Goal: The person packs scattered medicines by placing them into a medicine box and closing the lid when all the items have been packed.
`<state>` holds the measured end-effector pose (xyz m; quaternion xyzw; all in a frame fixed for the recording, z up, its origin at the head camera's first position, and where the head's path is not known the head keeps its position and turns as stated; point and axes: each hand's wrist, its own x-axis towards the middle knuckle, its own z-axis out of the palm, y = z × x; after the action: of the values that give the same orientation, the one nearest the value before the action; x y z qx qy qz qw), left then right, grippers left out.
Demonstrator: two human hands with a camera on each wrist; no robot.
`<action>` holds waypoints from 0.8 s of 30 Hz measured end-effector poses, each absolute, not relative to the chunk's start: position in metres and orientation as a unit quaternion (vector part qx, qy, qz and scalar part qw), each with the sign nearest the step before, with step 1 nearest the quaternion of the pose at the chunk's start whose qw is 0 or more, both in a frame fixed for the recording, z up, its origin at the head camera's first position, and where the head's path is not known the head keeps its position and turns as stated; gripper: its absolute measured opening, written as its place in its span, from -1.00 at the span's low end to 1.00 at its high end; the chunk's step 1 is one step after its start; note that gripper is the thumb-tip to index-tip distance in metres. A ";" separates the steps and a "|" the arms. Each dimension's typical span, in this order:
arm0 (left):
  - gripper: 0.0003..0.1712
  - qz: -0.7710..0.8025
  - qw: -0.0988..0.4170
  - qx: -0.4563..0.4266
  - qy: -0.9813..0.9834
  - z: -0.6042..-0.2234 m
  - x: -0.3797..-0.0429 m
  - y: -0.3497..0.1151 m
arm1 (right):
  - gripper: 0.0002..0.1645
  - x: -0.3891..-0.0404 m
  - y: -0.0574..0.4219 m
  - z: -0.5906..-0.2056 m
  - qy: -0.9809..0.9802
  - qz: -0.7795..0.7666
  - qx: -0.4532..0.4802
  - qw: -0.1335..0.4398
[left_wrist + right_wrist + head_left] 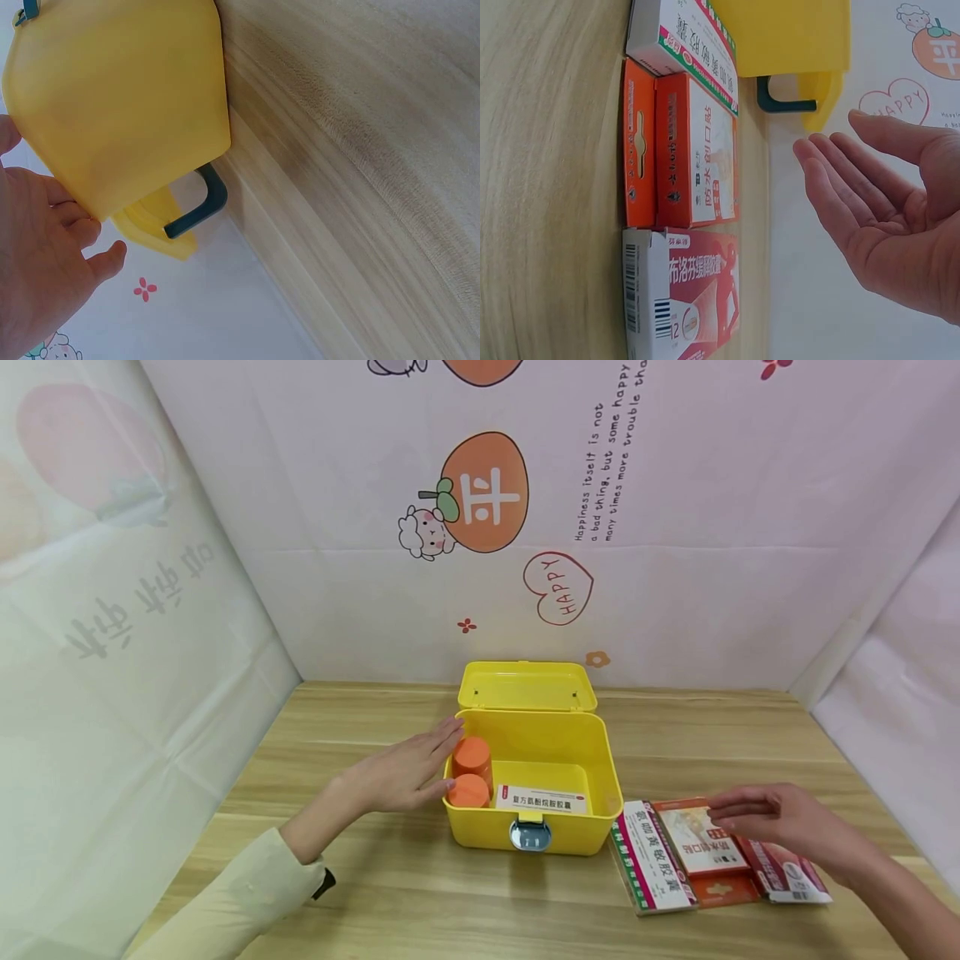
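Note:
A yellow lidded box (532, 837) stands on the table with its lid (528, 685) tipped back. My left hand (408, 770) is at the box's left rim, its fingers extended along the wall; the left wrist view shows the fingertips right at the rim. Inside, on the left, stand two orange-capped bottles (472, 755), and a white medicine box (542, 799) lies along the front wall. My right hand (787, 818), with nothing in it, hovers above a row of packs: a white-and-green medicine box (660, 857), an orange adhesive-bandage box (705, 839) and a pink capsule box (697, 292).
A dark handle (214, 199) hangs low behind the yellow box, and a grey-blue latch (530, 835) sits on its front. White printed cloth (675, 593) walls the back and both sides of the wooden table (420, 893).

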<state>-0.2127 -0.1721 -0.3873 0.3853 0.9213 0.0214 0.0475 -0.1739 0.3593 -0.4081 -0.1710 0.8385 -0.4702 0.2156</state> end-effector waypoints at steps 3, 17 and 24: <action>-0.11 0.020 0.046 0.386 0.921 -0.387 -0.213 -0.172 | -0.49 -0.172 0.364 -0.410 0.843 -0.467 -0.170 0.206; -0.10 0.020 0.045 0.387 0.921 -0.388 -0.213 -0.172 | -0.41 -0.164 0.378 -0.413 0.868 -0.439 -0.120 0.199; -0.10 0.021 0.045 0.387 0.921 -0.387 -0.212 -0.172 | -0.41 -0.161 0.386 -0.416 0.892 -0.404 -0.118 0.165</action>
<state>-0.2121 -0.1723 -0.3875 0.3871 0.9207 0.0210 0.0455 -0.1608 0.3860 -0.4158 -0.1181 0.8918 -0.4044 0.1648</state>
